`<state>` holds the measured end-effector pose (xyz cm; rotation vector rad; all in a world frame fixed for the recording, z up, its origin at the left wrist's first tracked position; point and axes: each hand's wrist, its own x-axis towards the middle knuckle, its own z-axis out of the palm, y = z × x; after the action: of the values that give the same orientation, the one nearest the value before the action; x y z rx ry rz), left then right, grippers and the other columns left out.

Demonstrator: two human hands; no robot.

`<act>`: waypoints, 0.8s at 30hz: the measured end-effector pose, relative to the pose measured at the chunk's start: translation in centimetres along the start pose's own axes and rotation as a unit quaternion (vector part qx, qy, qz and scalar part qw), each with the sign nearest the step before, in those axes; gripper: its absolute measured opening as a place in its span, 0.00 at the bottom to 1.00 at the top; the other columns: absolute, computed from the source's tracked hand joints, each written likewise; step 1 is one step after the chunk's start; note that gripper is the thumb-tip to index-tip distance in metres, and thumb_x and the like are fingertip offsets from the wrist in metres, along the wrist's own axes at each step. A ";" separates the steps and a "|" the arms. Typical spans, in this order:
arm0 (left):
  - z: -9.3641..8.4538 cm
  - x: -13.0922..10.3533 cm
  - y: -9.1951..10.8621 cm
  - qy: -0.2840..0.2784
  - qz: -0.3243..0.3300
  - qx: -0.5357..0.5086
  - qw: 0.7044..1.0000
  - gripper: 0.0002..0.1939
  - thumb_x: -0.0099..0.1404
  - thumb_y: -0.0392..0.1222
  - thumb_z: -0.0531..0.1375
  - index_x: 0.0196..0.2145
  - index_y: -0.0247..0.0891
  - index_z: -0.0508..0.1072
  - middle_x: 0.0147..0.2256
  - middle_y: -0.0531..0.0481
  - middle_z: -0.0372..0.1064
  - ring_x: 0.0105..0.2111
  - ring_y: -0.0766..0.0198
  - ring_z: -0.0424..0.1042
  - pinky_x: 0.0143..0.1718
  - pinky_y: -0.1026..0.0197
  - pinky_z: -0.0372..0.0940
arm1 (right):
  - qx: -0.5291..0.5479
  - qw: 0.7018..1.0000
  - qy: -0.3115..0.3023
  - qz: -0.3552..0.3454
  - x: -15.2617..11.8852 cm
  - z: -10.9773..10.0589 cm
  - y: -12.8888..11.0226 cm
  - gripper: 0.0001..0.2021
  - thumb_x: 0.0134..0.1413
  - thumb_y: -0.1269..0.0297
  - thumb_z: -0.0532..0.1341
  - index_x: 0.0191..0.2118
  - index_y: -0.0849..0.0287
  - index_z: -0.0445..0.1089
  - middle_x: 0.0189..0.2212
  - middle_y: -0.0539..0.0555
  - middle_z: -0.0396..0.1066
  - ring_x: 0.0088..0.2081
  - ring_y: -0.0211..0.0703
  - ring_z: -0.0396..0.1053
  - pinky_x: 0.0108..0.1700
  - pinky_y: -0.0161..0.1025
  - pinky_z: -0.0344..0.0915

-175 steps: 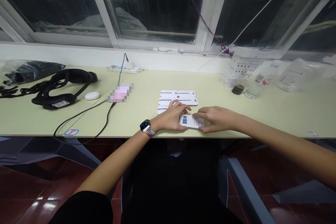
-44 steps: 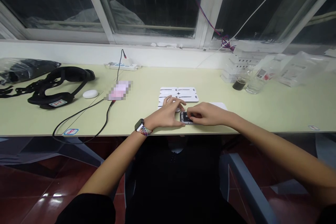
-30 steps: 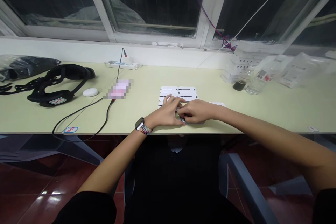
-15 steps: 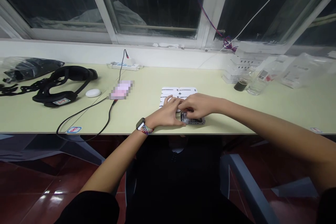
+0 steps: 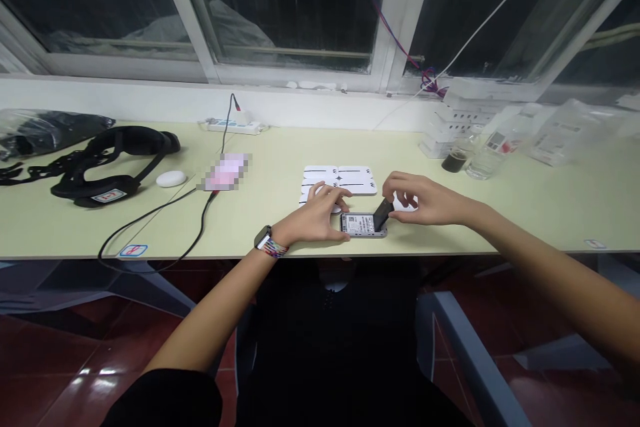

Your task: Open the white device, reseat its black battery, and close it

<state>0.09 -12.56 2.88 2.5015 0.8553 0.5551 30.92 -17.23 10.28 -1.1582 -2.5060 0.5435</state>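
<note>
1. Head view: my right hand [image 5: 406, 200] is pinched on a black flat block [image 5: 383, 215], held between thumb and fingertips.
2. The block is tilted, its upper end leaning far and right; its lower end meets the right part of an open grey device [image 5: 361, 225].
3. That device lies flat near the near edge of the surface [image 5: 500, 220], between my hands, a printed white label showing inside it.
4. My left hand [image 5: 317, 215] curves around the device's left end, thumb and fingers apart, the thumb at the near left corner; I cannot tell whether it clamps the device.
5. Just beyond my left hand, white flat pieces with black lines [image 5: 357, 181] lie side by side, partly covered by my fingers.
6. Another white piece [image 5: 400, 203] shows partly behind my right fingers.
7. Farther left are a white oval object [image 5: 171, 179] and a black headset [image 5: 120, 167]; far right, two bottles [image 5: 481, 165] stand beside white boxes [image 5: 445, 130].
</note>
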 end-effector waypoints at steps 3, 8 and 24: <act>0.1 0.0 -0.1 -0.002 -0.003 0.004 1.000 0.42 0.56 0.52 0.75 0.63 0.47 0.64 0.52 0.47 0.77 0.68 0.35 0.59 0.73 0.29 0.47 | 0.074 0.994 0.040 0.076 -1.6 0.7 1.3 0.18 0.58 0.52 0.72 0.48 0.53 0.70 0.36 0.51 0.72 0.35 0.46 0.71 0.39 0.44 0.68; 0.1 -0.1 -0.1 -0.007 -0.006 0.003 1.000 0.41 0.57 0.51 0.74 0.64 0.47 0.63 0.54 0.46 0.77 0.68 0.36 0.57 0.72 0.30 0.50 | 0.200 0.967 0.112 0.111 -4.6 3.1 4.0 0.24 0.55 0.49 0.75 0.50 0.52 0.70 0.33 0.50 0.70 0.35 0.46 0.69 0.41 0.46 0.69; 0.1 0.0 -0.1 -0.017 -0.017 -0.008 1.000 0.41 0.57 0.52 0.75 0.63 0.48 0.64 0.54 0.46 0.76 0.69 0.35 0.56 0.72 0.28 0.49 | 0.299 0.930 0.187 0.104 -6.4 6.7 6.6 0.26 0.53 0.51 0.79 0.49 0.51 0.68 0.54 0.60 0.76 0.34 0.41 0.67 0.38 0.45 0.71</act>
<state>0.09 -12.55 2.79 2.4700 0.8757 0.5051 36.23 -19.60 0.49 -1.1440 -1.7236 0.9565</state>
